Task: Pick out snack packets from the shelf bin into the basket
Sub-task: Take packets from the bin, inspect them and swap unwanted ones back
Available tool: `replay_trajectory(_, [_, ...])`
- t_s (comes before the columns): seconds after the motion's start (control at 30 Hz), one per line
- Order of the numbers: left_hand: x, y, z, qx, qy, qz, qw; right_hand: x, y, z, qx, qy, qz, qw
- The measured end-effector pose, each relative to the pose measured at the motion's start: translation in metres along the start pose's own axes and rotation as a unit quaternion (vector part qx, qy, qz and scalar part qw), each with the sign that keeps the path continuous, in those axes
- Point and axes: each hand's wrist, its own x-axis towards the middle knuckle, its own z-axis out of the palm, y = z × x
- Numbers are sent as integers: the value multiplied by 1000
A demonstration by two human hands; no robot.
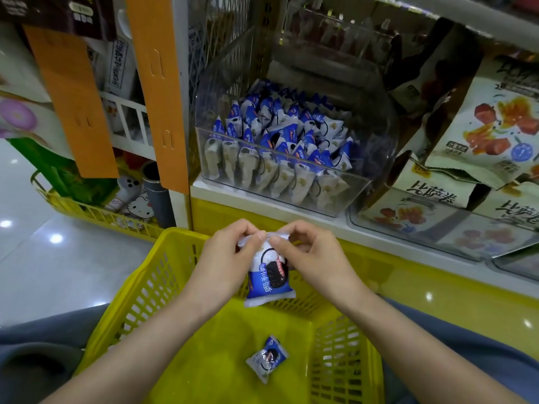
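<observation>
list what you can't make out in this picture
All in the head view:
- Held packet: top edge covered by the left hand and right hand pinching it.
- Basket: near side cut off by the bottom edge.
- Bin: lower packets buried under the top ones, count unclear.
- Loose packet in the basket: print too small to read.

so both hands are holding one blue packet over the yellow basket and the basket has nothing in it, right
Not quite. The yellow basket is not empty: the head view shows one loose packet lying on its floor. The rest holds: the left hand and the right hand both pinch the top edge of the held packet, blue and white, over the basket.
</observation>
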Motion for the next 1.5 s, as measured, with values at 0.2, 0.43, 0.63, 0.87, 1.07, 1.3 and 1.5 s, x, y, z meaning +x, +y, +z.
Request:
replay_trajectory(0.2, [2,0,-3,-8,-24,3,1000,-4,-5,-7,-178,-2,-114,977])
replay_trajectory(0.43, [2,-4,-1,-6,24,-97,995,-5,-7,-15,-119,135,-131,975])
replay_trajectory(0.63, [5,7,-7,-270,-54,-297,914,-16,-5,-8,-163,65,-232,957])
replay_trajectory(0.87, [3,7,-7,-325,-27,-188,926,-18,-3,-5,-262,32,-295,918])
replay_trajectory(1.07, [2,8,-6,-291,-28,-170,941,-14,-8,3,23,12,20,999])
replay_trajectory(1.3, [-8,1,2,99,42,39,993,-15,-10,6,257,-22,146,955])
replay_trajectory(1.5, [-7,-4,-2,129,-3,94,987,-16,-9,10,266,-7,151,952])
